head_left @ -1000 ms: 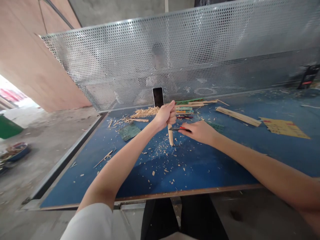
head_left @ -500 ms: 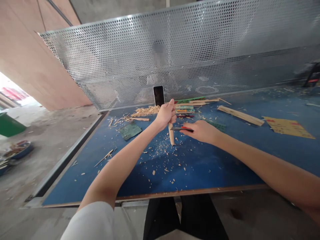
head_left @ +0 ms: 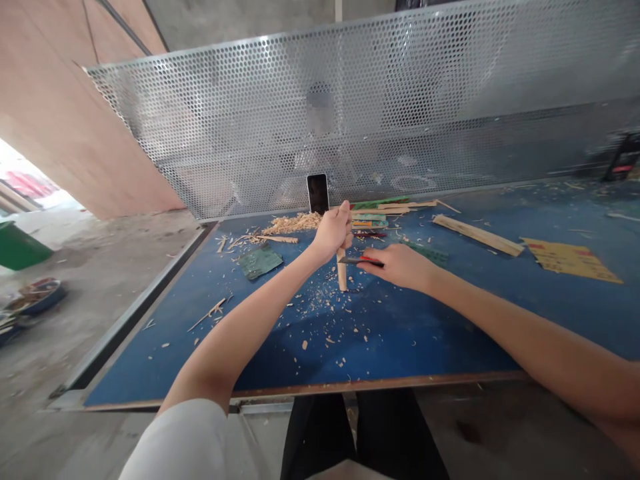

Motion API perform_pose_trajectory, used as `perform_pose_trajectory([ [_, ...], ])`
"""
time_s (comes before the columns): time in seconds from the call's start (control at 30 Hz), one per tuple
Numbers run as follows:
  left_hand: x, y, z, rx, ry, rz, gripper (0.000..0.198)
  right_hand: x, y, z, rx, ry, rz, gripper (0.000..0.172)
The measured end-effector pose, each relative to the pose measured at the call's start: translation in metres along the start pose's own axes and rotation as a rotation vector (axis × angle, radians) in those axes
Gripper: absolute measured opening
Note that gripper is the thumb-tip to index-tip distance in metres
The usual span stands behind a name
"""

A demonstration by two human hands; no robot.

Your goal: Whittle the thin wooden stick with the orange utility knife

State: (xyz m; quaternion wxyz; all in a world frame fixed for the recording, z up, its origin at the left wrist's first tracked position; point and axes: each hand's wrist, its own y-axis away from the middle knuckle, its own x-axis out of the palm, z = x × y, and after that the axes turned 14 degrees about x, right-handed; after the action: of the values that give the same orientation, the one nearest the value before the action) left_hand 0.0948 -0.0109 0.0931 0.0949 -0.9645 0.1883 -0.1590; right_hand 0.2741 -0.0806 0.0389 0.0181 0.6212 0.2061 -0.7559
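Note:
My left hand (head_left: 334, 232) is wrapped round the upper part of a pale wooden stick (head_left: 342, 275), whose lower end points down to the blue tabletop (head_left: 400, 333). In my right hand (head_left: 404, 265) is a utility knife (head_left: 373, 261) with a red and black handle. Its blade lies against the stick just below my left fist. Small wood chips (head_left: 325, 303) are scattered on the blue surface beneath the stick. The top of the stick is hidden inside my left fist.
A phone (head_left: 318, 193) leans on the perforated metal panel (head_left: 240, 120) behind a heap of shavings (head_left: 293, 223). Green sandpaper (head_left: 260, 261) lies at left. Toward the right are a wooden strip (head_left: 477, 235) and a yellow sheet (head_left: 570, 260).
The knife blade has shifted slightly left and down across the stick with my right hand. My left hand keeps its grip; the whole view has moved a little.

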Motion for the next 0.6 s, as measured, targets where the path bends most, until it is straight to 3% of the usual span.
perform_pose_trajectory([
  [0.27, 0.000, -0.003, 0.002, -0.009, 0.001, 0.030, 0.051, -0.005, 0.006, 0.007, -0.082, 0.124, 0.216, 0.045],
  [0.43, -0.007, -0.007, 0.004, -0.015, 0.038, -0.022, 0.052, -0.006, 0.006, 0.003, -0.020, 0.118, -0.019, 0.051],
  [0.6, -0.012, -0.011, 0.006, -0.059, 0.119, -0.092, 0.050, 0.003, 0.003, 0.002, 0.008, 0.115, 0.051, 0.048],
])
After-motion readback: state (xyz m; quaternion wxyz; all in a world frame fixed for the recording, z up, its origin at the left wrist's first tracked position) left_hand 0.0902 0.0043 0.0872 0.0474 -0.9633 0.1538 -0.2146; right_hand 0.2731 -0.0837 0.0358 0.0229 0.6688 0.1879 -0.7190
